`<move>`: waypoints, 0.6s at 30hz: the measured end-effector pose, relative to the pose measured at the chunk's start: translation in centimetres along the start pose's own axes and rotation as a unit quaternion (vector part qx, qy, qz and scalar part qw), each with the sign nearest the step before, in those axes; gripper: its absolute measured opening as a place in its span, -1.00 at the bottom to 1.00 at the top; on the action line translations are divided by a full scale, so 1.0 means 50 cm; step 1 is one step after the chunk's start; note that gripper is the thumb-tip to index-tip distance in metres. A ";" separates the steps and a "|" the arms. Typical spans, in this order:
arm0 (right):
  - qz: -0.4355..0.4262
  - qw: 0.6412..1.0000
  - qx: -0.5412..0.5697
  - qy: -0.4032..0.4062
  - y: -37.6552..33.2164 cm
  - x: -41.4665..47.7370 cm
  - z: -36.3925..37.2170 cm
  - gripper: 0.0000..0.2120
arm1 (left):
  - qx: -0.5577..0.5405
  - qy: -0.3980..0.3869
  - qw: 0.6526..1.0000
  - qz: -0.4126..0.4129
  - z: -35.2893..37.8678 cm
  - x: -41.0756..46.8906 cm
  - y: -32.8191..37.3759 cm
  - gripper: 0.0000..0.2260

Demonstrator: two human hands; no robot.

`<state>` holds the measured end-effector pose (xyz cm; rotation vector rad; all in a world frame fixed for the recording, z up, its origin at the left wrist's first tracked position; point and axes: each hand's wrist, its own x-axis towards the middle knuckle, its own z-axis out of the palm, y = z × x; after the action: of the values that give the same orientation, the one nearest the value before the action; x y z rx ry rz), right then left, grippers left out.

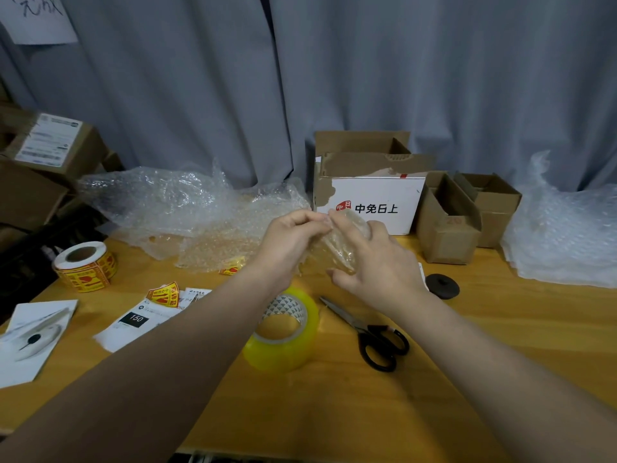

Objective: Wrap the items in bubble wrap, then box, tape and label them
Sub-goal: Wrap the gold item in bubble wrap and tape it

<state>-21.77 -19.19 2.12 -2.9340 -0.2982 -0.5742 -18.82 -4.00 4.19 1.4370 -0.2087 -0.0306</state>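
Yellow tape roll (283,332) on the table (434,379) below both hands, scissors (370,332) under the right wrist. I see the left hand (293,238) pinching the wrap's top edge and the right hand (377,262) curled round the bubble-wrapped item (344,242), held off the table between them. White box (374,202) just beyond.

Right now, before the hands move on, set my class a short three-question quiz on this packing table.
1. True or false: the scissors lie shut on the table, right of the yellow tape roll.
2. The left hand and right hand together hold: A a bubble-wrapped item; B a cardboard box; C a pen.
3. Fill in: the sticker roll stands at the table's ____ end.
Key: 1 true; 2 A; 3 left.
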 end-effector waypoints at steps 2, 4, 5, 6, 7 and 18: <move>0.015 1.000 0.009 0.010 0.011 -0.001 0.003 -0.21 | 0.105 -0.044 0.993 0.034 -0.010 -0.003 0.001 -0.90; 0.006 1.000 0.001 0.022 0.022 -0.007 0.006 -0.23 | 0.230 -0.117 0.965 0.036 -0.019 -0.006 0.004 -0.76; -0.010 0.999 0.000 0.035 0.026 -0.011 0.009 -0.23 | 0.265 -0.155 0.951 0.032 -0.020 -0.009 0.009 -0.71; -0.031 0.998 0.007 0.051 0.030 -0.014 0.014 -0.23 | 0.270 -0.188 0.944 0.024 -0.017 -0.010 0.013 -0.70; -0.053 0.996 0.024 0.066 0.033 -0.017 0.019 -0.22 | 0.253 -0.216 0.943 0.011 -0.011 -0.013 0.020 -0.73; -0.164 0.962 0.145 0.163 0.088 -0.001 0.012 -0.30 | 0.319 0.132 0.915 0.207 -0.033 -0.004 0.082 -0.57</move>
<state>-20.63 -23.37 1.14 -2.4698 -0.7621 -0.9530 -19.17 -1.80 8.02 1.9971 -0.3139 0.6292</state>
